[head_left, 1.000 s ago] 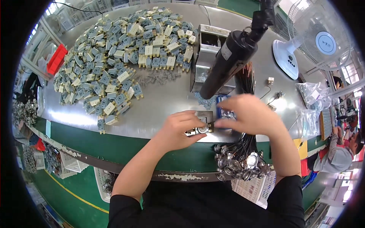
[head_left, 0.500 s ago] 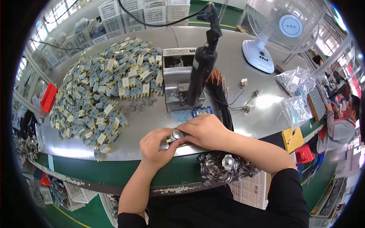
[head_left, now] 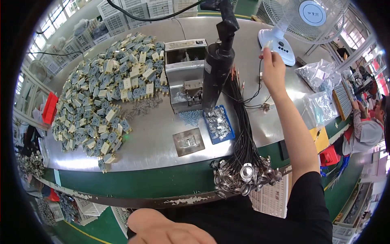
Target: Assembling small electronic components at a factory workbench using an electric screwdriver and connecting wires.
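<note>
My right hand (head_left: 274, 71) is raised over the right side of the metal table, in front of the fan base. Its fingers are closed on a thin black cable (head_left: 260, 67), whose pale tip sticks up above the fingertips. At the lower edge, close to my body, is my left hand (head_left: 174, 234); its fingers are largely cut off by the frame. A flat metal plate with a small rectangular fixture (head_left: 189, 141) lies on the table. Beside it, a blue tray (head_left: 219, 137) contains small metal pieces. Black cables (head_left: 242, 122) with round metal heads (head_left: 248, 173) droop over the front edge.
A large heap of grey-and-cream switch-like parts (head_left: 105, 95) covers the left. A black cylindrical tool (head_left: 217, 73) hangs before a metal box (head_left: 185, 77). Small screws (head_left: 191, 117) lie beside the tray. A fan (head_left: 280, 44) and plastic bags (head_left: 321, 105) stand right; a co-worker (head_left: 365, 128) sits beyond.
My hands have parted from the round metal piece they held together. The right moved far right and up to a cable; the left dropped toward my body. The plate and blue tray are now uncovered.
</note>
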`<state>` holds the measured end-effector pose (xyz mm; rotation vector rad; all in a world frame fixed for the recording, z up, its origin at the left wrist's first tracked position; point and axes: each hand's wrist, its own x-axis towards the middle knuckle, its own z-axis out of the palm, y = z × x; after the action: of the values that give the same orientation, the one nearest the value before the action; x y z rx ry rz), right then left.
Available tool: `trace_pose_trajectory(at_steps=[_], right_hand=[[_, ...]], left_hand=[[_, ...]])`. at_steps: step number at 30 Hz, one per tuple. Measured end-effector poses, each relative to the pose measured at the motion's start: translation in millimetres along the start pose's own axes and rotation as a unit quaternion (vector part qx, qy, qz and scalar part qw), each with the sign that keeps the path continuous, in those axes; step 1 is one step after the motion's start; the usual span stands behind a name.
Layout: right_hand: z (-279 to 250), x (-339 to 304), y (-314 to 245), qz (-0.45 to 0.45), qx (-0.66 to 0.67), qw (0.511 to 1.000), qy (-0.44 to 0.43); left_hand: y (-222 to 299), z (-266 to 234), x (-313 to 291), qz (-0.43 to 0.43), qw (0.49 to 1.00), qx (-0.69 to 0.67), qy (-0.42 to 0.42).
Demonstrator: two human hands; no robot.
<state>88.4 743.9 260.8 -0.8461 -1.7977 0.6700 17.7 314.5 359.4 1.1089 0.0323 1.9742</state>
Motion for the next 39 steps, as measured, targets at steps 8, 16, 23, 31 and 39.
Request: trace_pose_trajectory(at_steps=[8, 16, 23, 31, 39], right_hand=[[34.8, 11.1, 54.6, 0.016, -0.46, 0.862, -0.214], [40.2, 21.7, 72.7, 0.057, -0.436, 0.85, -0.291], [6.5, -0.9, 50.6, -0.196, -0.387, 0.882, -0.185], [-58.6, -58.9, -48.5, -0.069, -0.072, 0.827, -0.553], [-85.7, -106.8, -64.9, -0.004, -0.08, 0.814, -0.576]], left_hand=[[-20.7, -1.9, 0.6, -0.011, 1.0, 0.013, 0.015], [-27.3, -6.0, 1.7, -0.003, 0.999, 0.036, 0.034], [-28.6, -1.3, 3.7, 0.001, 0.996, 0.005, 0.094], [-21.3, -33.4, -7.4, 0.031, 0.993, 0.114, 0.017], [-40.2, -87.7, -34.1, -0.155, 0.96, 0.226, 0.049]])
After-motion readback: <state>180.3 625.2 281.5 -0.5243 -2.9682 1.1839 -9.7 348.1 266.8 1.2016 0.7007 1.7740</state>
